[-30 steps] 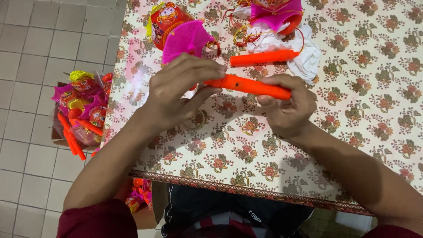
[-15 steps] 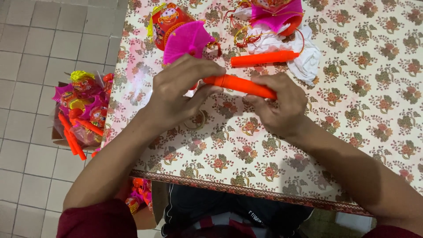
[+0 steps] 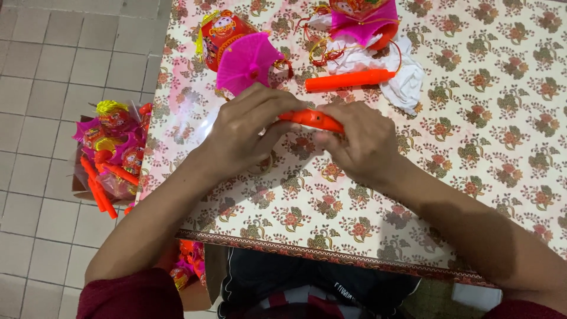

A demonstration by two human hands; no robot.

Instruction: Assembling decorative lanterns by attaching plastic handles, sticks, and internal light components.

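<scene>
light: even, fairly bright, overhead
shadows: soft, under forearms on the tablecloth [image 3: 472,88]
glare: pale washed patch at tablecloth's left edge
focus: mostly sharp, slightly soft

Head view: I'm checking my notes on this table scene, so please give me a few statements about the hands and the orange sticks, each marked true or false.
1. Both hands, left hand and right hand, grip one orange stick. True.
2. A second orange stick lies on the table beyond the hands. True.
3. The tablecloth is plain white. False: it has a floral pattern.
4. The pink paper fan lies on the floor. False: it lies on the table.
5. A box of colourful toys sits on the tiled floor on the left. True.
</scene>
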